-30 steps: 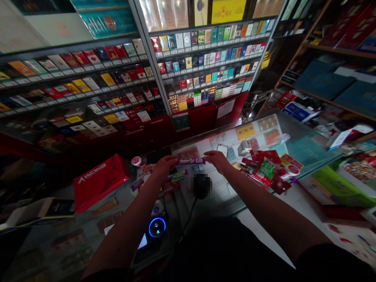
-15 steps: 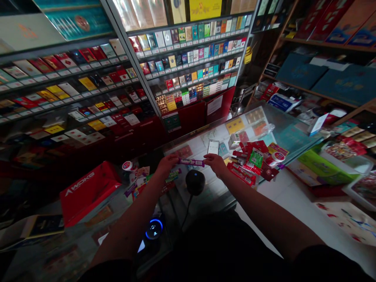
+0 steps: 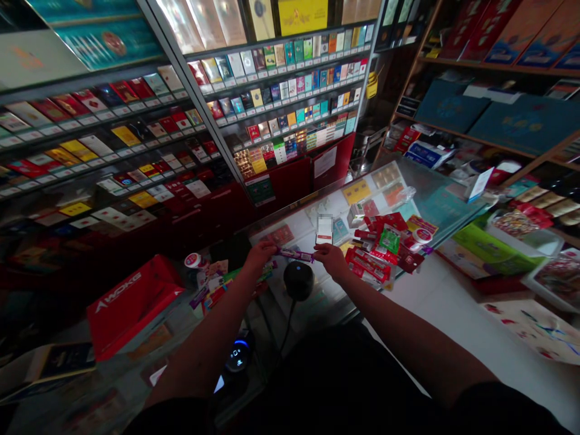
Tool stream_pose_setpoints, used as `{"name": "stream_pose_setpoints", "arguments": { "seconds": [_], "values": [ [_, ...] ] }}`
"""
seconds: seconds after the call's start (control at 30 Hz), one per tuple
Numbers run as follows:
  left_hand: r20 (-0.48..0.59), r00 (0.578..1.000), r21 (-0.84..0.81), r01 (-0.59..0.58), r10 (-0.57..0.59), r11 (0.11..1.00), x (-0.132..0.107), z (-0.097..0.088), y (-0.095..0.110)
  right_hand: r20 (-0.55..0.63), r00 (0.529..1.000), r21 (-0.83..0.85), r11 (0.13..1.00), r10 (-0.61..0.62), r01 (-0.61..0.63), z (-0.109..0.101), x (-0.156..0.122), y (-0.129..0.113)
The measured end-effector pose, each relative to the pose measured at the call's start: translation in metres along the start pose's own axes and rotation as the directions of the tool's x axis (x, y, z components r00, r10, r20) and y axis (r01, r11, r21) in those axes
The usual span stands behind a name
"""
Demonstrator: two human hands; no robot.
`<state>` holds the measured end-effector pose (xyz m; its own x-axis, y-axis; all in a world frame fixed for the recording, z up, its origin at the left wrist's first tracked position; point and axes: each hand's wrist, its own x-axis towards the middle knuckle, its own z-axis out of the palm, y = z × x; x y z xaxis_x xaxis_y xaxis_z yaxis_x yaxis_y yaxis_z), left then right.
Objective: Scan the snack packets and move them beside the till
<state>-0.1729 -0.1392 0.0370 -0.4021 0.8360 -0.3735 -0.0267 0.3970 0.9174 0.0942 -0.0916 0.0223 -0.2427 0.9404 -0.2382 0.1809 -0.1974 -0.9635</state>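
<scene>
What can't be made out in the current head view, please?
In the head view:
Purple pack: print too small to read; ends partly covered by the left hand and right hand.
Left packets: partly hidden by the left forearm.
White rectangle: upper part pixelated.
Teal box: cut off by the top edge.

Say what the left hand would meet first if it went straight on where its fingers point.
Apart from the purple-wrapped stick it holds, the left hand would probably meet the right hand first, at the stick's other end; exact depth is hard to judge.
</scene>
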Motion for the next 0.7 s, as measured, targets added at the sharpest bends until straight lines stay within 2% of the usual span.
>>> {"name": "stream_pose_setpoints", "arguments": {
  "seconds": [0.23,0.37,0.53,0.7],
  "values": [
    [0.009,1.0,-0.02,-0.017,0.018,1.0,-0.005,0.018,0.013,-0.119,0.992,0.049,0.998,0.035,-0.029,-0.008,-0.006,-0.003],
    [0.053,0.998,0.066,-0.025,0.022,0.997,-0.009,0.028,0.022,-0.154,0.986,0.115,0.992,0.07,-0.052,-0.02,-0.01,-0.004],
    [0.167,0.979,0.181,-0.15,0.12,0.972,-0.017,0.043,0.038,-0.241,0.962,0.205,0.976,0.125,-0.076,-0.04,-0.017,0.008],
    [0.293,0.924,0.333,-0.339,0.246,0.88,-0.022,0.07,0.05,-0.297,0.927,0.27,0.952,0.228,-0.148,-0.063,-0.036,0.029]
  ]
}}
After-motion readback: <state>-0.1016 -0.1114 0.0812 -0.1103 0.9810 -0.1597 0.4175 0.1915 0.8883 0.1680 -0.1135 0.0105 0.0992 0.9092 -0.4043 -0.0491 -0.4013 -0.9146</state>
